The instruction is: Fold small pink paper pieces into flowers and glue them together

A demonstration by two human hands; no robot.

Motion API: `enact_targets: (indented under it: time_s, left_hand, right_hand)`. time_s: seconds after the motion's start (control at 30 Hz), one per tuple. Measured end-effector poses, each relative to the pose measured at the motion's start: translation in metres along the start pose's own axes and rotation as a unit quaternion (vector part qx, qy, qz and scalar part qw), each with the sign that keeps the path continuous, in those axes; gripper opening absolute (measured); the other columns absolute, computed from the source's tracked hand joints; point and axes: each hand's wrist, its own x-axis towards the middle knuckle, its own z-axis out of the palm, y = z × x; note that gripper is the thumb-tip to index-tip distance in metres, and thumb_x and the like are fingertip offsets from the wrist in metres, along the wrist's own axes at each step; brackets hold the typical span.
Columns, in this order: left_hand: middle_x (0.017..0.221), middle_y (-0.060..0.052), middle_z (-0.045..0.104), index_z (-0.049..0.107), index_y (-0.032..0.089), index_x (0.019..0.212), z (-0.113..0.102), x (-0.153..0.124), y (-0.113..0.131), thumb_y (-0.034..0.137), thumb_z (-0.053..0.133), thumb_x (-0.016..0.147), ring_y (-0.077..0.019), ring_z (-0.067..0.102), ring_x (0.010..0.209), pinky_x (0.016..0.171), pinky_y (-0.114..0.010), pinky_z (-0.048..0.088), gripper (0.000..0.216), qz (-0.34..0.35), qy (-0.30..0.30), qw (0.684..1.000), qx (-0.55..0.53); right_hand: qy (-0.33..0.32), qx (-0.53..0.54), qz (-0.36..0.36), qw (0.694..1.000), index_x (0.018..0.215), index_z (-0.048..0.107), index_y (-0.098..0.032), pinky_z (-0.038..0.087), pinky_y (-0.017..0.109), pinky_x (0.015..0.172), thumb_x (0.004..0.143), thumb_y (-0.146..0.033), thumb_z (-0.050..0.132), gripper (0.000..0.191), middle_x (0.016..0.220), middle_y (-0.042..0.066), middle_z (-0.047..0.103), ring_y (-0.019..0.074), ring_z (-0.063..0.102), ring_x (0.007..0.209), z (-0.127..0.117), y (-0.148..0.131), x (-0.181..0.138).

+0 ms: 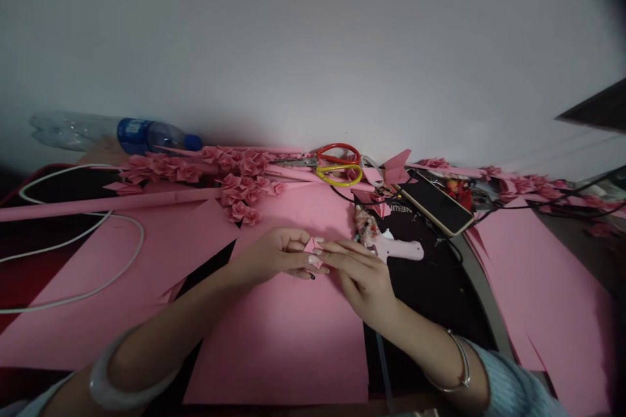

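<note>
My left hand [274, 254] and my right hand [359, 273] meet over a pink paper sheet [288, 339] on the table. Both pinch a small folded piece of pink paper [313, 249] between their fingertips. The left wrist wears a pale bangle [105, 381], the right a thin silver bracelet [460, 365]. Just right of my right hand lies a pink glue gun [391, 246] on a dark mat.
Folded pink paper roses [235, 192] and paper stems lie along the back. Red and yellow scissors [337, 164], a phone [437, 203], a water bottle [141, 133] on its side and a white cable [73, 234] are there too. More pink sheets [538, 273] cover the right.
</note>
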Motion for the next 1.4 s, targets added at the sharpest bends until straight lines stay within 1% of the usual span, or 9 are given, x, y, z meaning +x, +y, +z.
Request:
enact_targets:
  time_s: [0.23, 0.43, 0.57, 0.67, 0.73, 0.8, 1.1, 1.23, 1.4]
  left_hand:
    - [0.082, -0.002, 0.076, 0.065, 0.016, 0.083, 0.003, 0.000, 0.001, 0.026, 0.078, 0.072, -0.0185, 0.074, 0.084, 0.073, -0.027, 0.058, 0.020, -0.003, 0.016, 1.000, 0.024]
    - [0.077, -0.002, 0.077, 0.058, 0.019, 0.095, 0.006, -0.002, -0.001, 0.024, 0.073, 0.076, -0.0193, 0.075, 0.078, 0.065, -0.026, 0.056, 0.025, 0.041, -0.019, 0.998, 0.042]
    - [0.074, -0.001, 0.076, 0.050, 0.021, 0.100, 0.007, -0.004, -0.002, 0.020, 0.072, 0.077, -0.0202, 0.075, 0.074, 0.066, -0.029, 0.056, 0.032, 0.043, -0.039, 0.998, 0.036]
    - [0.073, 0.001, 0.076, 0.048, 0.023, 0.102, 0.007, -0.005, -0.004, 0.018, 0.072, 0.078, -0.0207, 0.076, 0.076, 0.068, -0.031, 0.057, 0.034, 0.049, -0.062, 0.996, 0.038]
    - [0.072, 0.003, 0.075, 0.048, 0.023, 0.101, 0.007, -0.006, -0.004, 0.018, 0.071, 0.080, -0.0202, 0.076, 0.076, 0.069, -0.030, 0.057, 0.032, 0.051, -0.077, 0.995, 0.044]
    - [0.072, 0.003, 0.075, 0.048, 0.023, 0.102, 0.007, -0.006, -0.005, 0.019, 0.071, 0.080, -0.0200, 0.076, 0.077, 0.070, -0.030, 0.058, 0.031, 0.053, -0.088, 0.994, 0.045]
    - [0.074, 0.002, 0.076, 0.048, 0.023, 0.101, 0.007, -0.009, -0.005, 0.020, 0.073, 0.080, -0.0192, 0.075, 0.073, 0.069, -0.030, 0.057, 0.033, 0.039, -0.105, 0.992, 0.055]
    - [0.071, 0.002, 0.076, 0.047, 0.023, 0.102, 0.007, -0.009, -0.006, 0.018, 0.072, 0.081, -0.0186, 0.075, 0.071, 0.069, -0.030, 0.057, 0.033, 0.040, -0.117, 0.990, 0.064]
    - [0.071, 0.003, 0.075, 0.046, 0.022, 0.105, 0.008, -0.009, -0.008, 0.017, 0.073, 0.079, -0.0193, 0.074, 0.072, 0.069, -0.030, 0.056, 0.038, 0.041, -0.124, 0.989, 0.073]
  right_hand:
    - [0.004, 0.016, 0.007, 1.000, 0.114, 0.069, -0.022, 0.059, 0.038, 0.088, 0.090, -0.001, 0.048, 0.038, 0.110, 0.009, 0.076, 0.0215, 0.071, 0.105, 0.002, -0.002, 0.000]
    - [0.039, 0.085, 0.134, 0.986, 0.123, 0.057, -0.023, 0.056, 0.035, 0.082, 0.093, -0.008, 0.048, 0.035, 0.110, 0.009, 0.071, 0.0209, 0.069, 0.099, 0.004, -0.005, -0.008]
    - [0.068, 0.094, 0.178, 0.977, 0.109, 0.052, -0.023, 0.049, 0.027, 0.062, 0.094, -0.013, 0.048, 0.019, 0.091, 0.004, 0.062, 0.0157, 0.061, 0.073, 0.006, -0.005, -0.009]
    - [-0.009, 0.066, 0.177, 0.982, 0.090, 0.050, -0.022, 0.039, 0.026, 0.055, 0.093, -0.015, 0.049, 0.008, 0.073, -0.002, 0.051, 0.0133, 0.050, 0.059, 0.005, -0.006, -0.006]
    - [-0.075, 0.062, 0.166, 0.981, 0.078, 0.045, -0.022, 0.033, 0.026, 0.053, 0.094, -0.015, 0.047, 0.018, 0.064, -0.004, 0.045, 0.0128, 0.044, 0.055, 0.004, -0.006, -0.004]
    - [-0.110, 0.077, 0.156, 0.979, 0.071, 0.039, -0.023, 0.029, 0.027, 0.052, 0.095, -0.015, 0.044, 0.025, 0.060, -0.005, 0.040, 0.0124, 0.040, 0.052, 0.004, -0.005, -0.002]
    - [-0.130, 0.151, 0.172, 0.965, 0.065, 0.032, -0.023, 0.025, 0.025, 0.048, 0.093, -0.011, 0.042, 0.032, 0.054, -0.007, 0.032, 0.0099, 0.031, 0.046, 0.005, -0.007, 0.000]
    - [-0.142, 0.155, 0.182, 0.960, 0.064, 0.034, -0.023, 0.025, 0.025, 0.048, 0.092, -0.011, 0.042, 0.031, 0.054, -0.007, 0.035, 0.0096, 0.033, 0.047, 0.006, -0.007, 0.000]
    - [-0.153, 0.140, 0.165, 0.964, 0.065, 0.030, -0.023, 0.024, 0.025, 0.048, 0.090, -0.009, 0.041, 0.031, 0.055, -0.008, 0.030, 0.0096, 0.030, 0.047, 0.005, -0.007, 0.002]
